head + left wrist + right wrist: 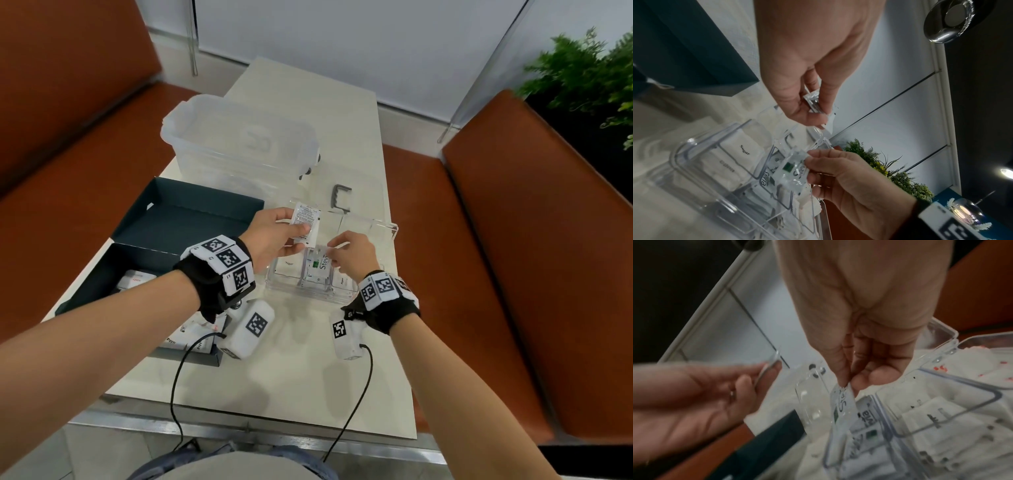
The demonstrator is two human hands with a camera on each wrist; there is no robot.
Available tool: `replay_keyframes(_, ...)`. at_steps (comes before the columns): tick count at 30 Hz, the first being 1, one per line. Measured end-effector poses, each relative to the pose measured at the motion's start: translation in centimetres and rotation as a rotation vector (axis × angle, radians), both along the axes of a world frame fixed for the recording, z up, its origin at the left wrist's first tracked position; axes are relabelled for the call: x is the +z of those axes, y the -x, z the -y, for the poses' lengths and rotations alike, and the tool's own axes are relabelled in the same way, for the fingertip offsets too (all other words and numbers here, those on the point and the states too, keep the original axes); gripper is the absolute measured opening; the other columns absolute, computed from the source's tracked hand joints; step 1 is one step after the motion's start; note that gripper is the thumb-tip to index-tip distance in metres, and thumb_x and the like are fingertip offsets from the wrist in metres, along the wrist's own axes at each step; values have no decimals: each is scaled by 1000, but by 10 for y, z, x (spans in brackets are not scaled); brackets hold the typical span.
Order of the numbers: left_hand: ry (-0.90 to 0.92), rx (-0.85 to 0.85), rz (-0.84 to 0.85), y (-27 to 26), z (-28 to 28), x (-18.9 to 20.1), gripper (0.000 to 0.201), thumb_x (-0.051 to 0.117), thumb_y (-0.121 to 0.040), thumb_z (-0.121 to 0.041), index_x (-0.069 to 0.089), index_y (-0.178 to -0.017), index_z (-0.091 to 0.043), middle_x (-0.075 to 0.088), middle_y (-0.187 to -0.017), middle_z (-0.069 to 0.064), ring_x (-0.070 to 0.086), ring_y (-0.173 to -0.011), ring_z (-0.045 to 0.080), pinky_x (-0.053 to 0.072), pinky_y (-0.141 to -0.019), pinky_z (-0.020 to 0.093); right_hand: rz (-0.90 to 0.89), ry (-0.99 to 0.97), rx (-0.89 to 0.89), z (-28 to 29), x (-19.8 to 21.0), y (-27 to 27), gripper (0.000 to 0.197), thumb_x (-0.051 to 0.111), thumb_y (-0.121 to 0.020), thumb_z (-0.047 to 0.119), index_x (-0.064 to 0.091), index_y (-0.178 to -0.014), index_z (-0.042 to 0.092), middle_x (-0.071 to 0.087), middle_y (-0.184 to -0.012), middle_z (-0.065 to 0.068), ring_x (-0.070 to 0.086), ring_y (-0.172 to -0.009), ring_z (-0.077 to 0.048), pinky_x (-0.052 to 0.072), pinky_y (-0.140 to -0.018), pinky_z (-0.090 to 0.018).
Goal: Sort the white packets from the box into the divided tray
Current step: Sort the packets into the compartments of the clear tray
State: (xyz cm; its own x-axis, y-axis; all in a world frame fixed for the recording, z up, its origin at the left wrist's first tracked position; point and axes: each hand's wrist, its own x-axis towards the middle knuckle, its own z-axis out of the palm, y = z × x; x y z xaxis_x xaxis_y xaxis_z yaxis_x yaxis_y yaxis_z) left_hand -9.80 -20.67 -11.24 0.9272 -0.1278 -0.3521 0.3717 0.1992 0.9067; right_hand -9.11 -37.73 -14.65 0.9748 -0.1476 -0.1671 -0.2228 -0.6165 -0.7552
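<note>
right hand point(352, 255) pinches packet point(844, 404) | tray point(394, 228) contents blurred

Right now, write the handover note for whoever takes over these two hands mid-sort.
Left hand: holds a small stack of white packets above the far side of the divided tray.
Right hand: pinches one Stevia packet by its top edge, lowering it into the tray's middle compartment.
Tray: clear, on the table beside the dark box; Stevia packets already in the middle slot, packets marked Sugar in a neighbouring one.
Done: several packets sorted by type.
Left: seat this Stevia packet, sort the left hand's stack, then the packets remaining in the box.
</note>
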Motion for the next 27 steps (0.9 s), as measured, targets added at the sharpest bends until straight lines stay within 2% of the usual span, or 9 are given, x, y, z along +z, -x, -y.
replay_keyframes(3, 4, 5, -3, 2, -2, 0, 27, 67, -87, 0, 63, -113, -2, 66, -91, 9, 60, -65, 14, 55, -56, 19, -13, 193, 73, -10, -8, -2, 13, 63, -87, 8, 67, -98, 5, 67, -102, -14, 64, -92, -26, 53, -82, -34)
replay_keyframes(5, 2, 5, 1, 3, -3, 0, 27, 67, -87, 0, 63, -114, -2, 66, -93, 10, 60, -66, 14, 55, -56, 19, -30, 299, 122, -16, -12, -1, 17, 58, -89, 6, 67, -103, 5, 66, -108, -14, 63, -99, -28, 51, -89, -35)
replay_keyframes(10, 4, 4, 8, 4, -6, -1, 30, 67, -87, 0, 62, -117, -1, 66, -92, 8, 60, -69, 15, 55, -58, 19, 13, 470, 216, -23, -16, 4, 22, 52, -89, 1, 62, -109, 2, 62, -109, -18, 61, -97, -34, 50, -84, -39)
replay_keyframes(14, -2, 7, 4, 4, -8, -3, 32, 67, -87, 0, 62, -119, -1, 66, -92, 8, 61, -68, 15, 55, -58, 19, 37, 521, 273, -19, -14, 5, 25, 59, -87, 1, 60, -112, 6, 54, -114, -14, 58, -98, -32, 49, -85, -40)
replay_keyframes(19, 4, -2, 1, 1, -7, -5, 34, 68, -86, 0, 61, -119, 0, 67, -92, 9, 61, -68, 15, 56, -61, 20, -55, 677, 398, -14, -9, 7, 23, 68, -81, 13, 65, -103, 21, 68, -105, 0, 60, -104, -24, 43, -95, -40)
replay_keyframes(23, 20, -3, -1, 2, -2, -5, 39, 71, -83, 1, 60, -120, 1, 68, -97, 13, 60, -70, 16, 56, -61, 21, -41, 654, 380, -16, -14, 13, 20, 65, -82, 11, 66, -97, 24, 69, -102, 4, 60, -104, -22, 40, -95, -38)
replay_keyframes(27, -3, 1, 23, 1, -1, -6, 43, 74, -80, 0, 59, -120, 0, 68, -103, 15, 63, -73, 18, 55, -59, 21, -25, 577, 378, -9, -7, 12, 18, 68, -84, 18, 69, -102, 21, 69, -105, 3, 61, -103, -20, 43, -96, -41)
